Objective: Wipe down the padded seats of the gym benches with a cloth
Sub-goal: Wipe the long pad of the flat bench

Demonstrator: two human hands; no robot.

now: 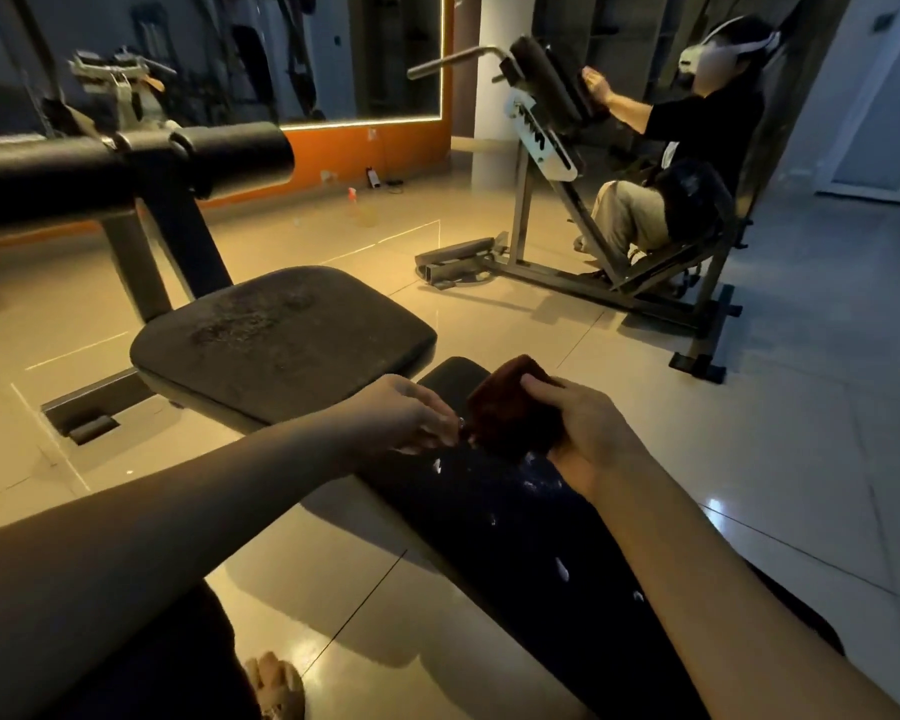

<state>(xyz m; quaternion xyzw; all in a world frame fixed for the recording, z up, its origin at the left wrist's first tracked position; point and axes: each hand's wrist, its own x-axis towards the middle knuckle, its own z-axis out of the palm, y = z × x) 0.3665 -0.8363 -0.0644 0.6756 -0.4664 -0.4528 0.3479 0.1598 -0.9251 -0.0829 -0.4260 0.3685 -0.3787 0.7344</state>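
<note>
I've got the cloth (510,407) folded into a dark-red wad with no clear long axis, just over the far end of the long pad (515,517). The right hand (588,433) curls its fingers over the top edge and the left hand (406,413) pinches the near left corner. I'd call this early: the seat (281,340) beyond looks blotchy and the long pad carries glinting specks, both apparently unwiped. The bench runs near right to far left, seat end toward the foam rollers (126,163).
</note>
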